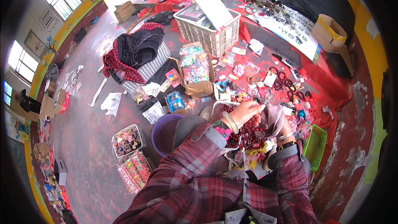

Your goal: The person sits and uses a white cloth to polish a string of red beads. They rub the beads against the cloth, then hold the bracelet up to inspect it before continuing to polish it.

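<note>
My left hand (244, 114), with a pale bangle at its wrist, is closed, thumb and fingertips pinched together. Whatever it pinches is too small to make out. Just to its right, a mauve-grey cloth (273, 118) hangs in my right hand (285, 129), whose fingers are mostly hidden behind it. Under both hands lies a white basket (215, 107) heaped with dark red bead strings (251, 137). Yellow and pink scraps (253, 156) lie at the near side, close to my lap.
A purple basin (155, 135) and a white basket of hair ties (127, 140) stand at left. A green basket (315, 147) is by the right wall. Farther off are a cardboard box of packets (197, 85), a beige crate (222, 43) and bead bracelets (282, 81) on red cloth.
</note>
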`<state>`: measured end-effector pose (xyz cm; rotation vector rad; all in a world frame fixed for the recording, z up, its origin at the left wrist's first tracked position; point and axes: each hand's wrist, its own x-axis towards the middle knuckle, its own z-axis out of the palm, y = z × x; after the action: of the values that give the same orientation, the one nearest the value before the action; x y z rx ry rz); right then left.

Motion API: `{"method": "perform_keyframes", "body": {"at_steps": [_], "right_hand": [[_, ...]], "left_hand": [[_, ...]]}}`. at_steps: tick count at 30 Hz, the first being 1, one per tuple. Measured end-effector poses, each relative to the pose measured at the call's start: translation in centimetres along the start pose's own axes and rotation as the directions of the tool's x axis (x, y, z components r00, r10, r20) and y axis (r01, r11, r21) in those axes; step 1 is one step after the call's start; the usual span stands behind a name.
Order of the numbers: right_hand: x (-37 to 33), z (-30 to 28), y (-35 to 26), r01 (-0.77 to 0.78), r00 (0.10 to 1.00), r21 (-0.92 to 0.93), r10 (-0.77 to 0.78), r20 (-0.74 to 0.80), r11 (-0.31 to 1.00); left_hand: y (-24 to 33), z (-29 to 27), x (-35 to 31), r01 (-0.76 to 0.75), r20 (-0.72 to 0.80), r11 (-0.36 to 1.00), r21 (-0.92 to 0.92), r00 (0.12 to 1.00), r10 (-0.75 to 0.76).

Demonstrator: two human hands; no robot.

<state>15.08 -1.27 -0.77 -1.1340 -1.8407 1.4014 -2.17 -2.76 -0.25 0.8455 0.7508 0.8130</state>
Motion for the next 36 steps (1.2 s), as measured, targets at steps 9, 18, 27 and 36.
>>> {"method": "perform_keyframes", "body": {"at_steps": [9,18,27,36], "right_hand": [[0.2,0.1,-0.3,0.076,0.973,-0.433,-0.161,-0.164,0.898],[0.5,-0.3,0.8,0.146,0.966,-0.345,-0.209,-0.153,0.927],[0.3,0.7,-0.5,-0.085,0.986,0.47,0.142,-0.087,0.879],[1.1,-1.3,4.2,0.141,0.958,-0.373,-0.222,-0.184,0.917]], "left_hand": [[0.1,-0.9,0.2,-0.141,-0.084,0.913,-0.382,0.99,0.117],[0.8,-0.3,-0.3,0.073,0.07,0.978,-0.197,0.996,-0.06],[0.0,-0.6,0.2,-0.077,0.073,0.973,-0.22,0.993,0.096],[0.2,-0.4,0.4,0.007,0.122,0.961,-0.277,0.992,0.028]]}}
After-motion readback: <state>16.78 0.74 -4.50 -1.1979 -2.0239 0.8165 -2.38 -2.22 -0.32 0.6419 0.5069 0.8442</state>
